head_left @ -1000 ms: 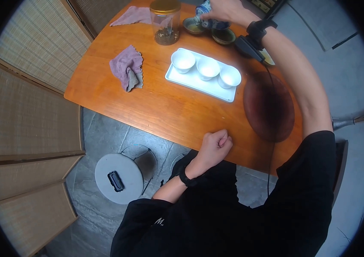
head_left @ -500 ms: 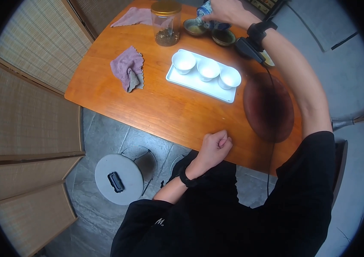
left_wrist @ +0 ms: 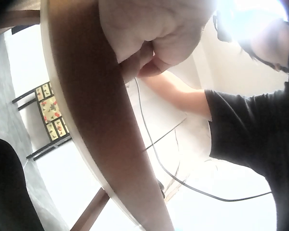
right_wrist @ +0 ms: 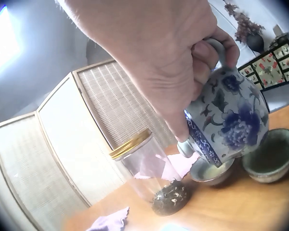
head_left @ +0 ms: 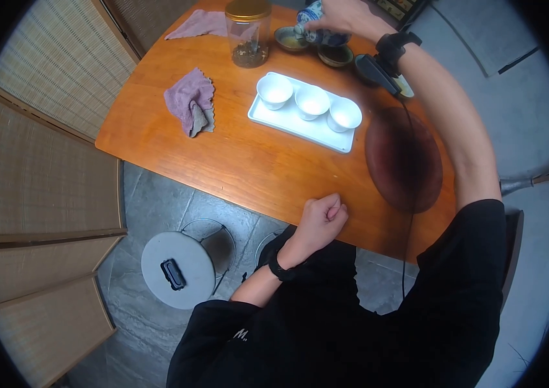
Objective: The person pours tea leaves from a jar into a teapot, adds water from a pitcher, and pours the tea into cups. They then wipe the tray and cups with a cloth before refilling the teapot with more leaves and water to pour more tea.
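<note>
My right hand (head_left: 347,18) grips a blue-and-white porcelain teapot (right_wrist: 238,120) by its handle, with the thumb on the lid knob (right_wrist: 185,148). The teapot is tipped well over above a small bowl (head_left: 291,43) with pale yellowish liquid in it. A second small bowl (right_wrist: 270,166) with dark contents stands beside it, partly under the teapot. The spout is hidden in the right wrist view. My left hand (head_left: 321,223) rests at the table's near edge, fingers curled in and holding nothing.
A white tray (head_left: 274,123) with three white cups sits mid-table. Left of the bowls is a gold-lidded jar (head_left: 249,48) of dried leaves. Also there are a crumpled purple cloth (head_left: 190,100), a flat pink cloth (head_left: 200,24), a dark oval board (head_left: 404,161) and a cable (head_left: 411,239).
</note>
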`<action>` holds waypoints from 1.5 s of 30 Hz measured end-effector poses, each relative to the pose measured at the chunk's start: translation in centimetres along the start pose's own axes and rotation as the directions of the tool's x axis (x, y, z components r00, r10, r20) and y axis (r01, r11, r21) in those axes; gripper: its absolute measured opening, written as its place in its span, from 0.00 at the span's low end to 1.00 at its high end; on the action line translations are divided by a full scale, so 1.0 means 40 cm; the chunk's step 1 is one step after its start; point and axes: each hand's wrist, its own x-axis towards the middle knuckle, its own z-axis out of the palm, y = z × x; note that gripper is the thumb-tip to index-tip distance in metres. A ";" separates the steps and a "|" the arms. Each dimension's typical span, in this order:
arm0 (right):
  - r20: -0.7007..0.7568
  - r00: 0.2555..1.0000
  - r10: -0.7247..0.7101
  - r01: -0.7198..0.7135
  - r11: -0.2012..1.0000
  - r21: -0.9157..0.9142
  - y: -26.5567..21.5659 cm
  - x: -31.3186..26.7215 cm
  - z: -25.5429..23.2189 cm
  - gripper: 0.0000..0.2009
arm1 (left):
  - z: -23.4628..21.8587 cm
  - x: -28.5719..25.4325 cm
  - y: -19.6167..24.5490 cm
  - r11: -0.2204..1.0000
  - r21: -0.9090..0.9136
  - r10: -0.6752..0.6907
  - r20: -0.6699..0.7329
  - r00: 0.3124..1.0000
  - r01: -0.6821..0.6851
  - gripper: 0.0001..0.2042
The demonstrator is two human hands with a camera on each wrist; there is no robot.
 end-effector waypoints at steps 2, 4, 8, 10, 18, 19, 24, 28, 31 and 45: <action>0.034 0.997 0.064 -0.065 0.997 0.042 -0.012 -0.016 -0.016 0.22 | -0.003 0.001 0.000 0.999 0.034 0.005 0.005 1.000 -0.005 0.15; 0.043 0.991 0.129 -0.134 0.976 0.173 0.060 0.045 0.069 0.30 | 0.000 -0.003 0.003 1.000 0.020 0.007 -0.011 1.000 -0.006 0.15; 0.039 0.959 0.280 -0.263 0.835 0.483 0.115 0.036 0.096 0.35 | 0.002 -0.002 0.002 1.000 0.004 -0.007 -0.018 1.000 0.007 0.18; 0.015 0.930 0.368 -0.310 0.762 0.569 0.126 0.024 0.100 0.32 | 0.000 -0.003 0.002 0.999 0.035 0.008 -0.016 1.000 -0.008 0.18; 0.374 0.811 0.451 -0.464 0.104 0.880 0.212 -0.155 -0.006 0.29 | 0.005 -0.006 -0.018 1.000 0.012 -0.025 0.001 1.000 0.025 0.19; 0.395 0.805 0.444 -0.454 0.030 0.891 0.225 -0.202 -0.010 0.30 | 0.004 -0.007 -0.013 1.000 0.007 -0.019 0.004 1.000 0.019 0.19; 0.441 0.738 0.511 -0.380 -0.226 0.897 0.267 -0.507 -0.009 0.31 | -0.001 -0.005 -0.025 0.997 0.016 -0.071 0.021 0.997 0.071 0.18; 0.424 0.621 0.659 -0.380 -0.220 0.898 0.230 -0.772 0.000 0.31 | 0.001 -0.012 -0.032 0.990 -0.086 -0.110 0.043 0.993 0.114 0.19; 0.418 0.602 0.680 -0.388 -0.209 0.898 0.214 -0.919 0.031 0.29 | -0.001 -0.011 -0.041 0.986 -0.094 -0.135 0.049 0.990 0.139 0.19; 0.481 0.464 0.744 -0.298 -0.380 0.876 0.127 -0.944 0.136 0.30 | 0.010 -0.017 -0.032 0.991 -0.018 -0.129 0.011 0.992 0.129 0.19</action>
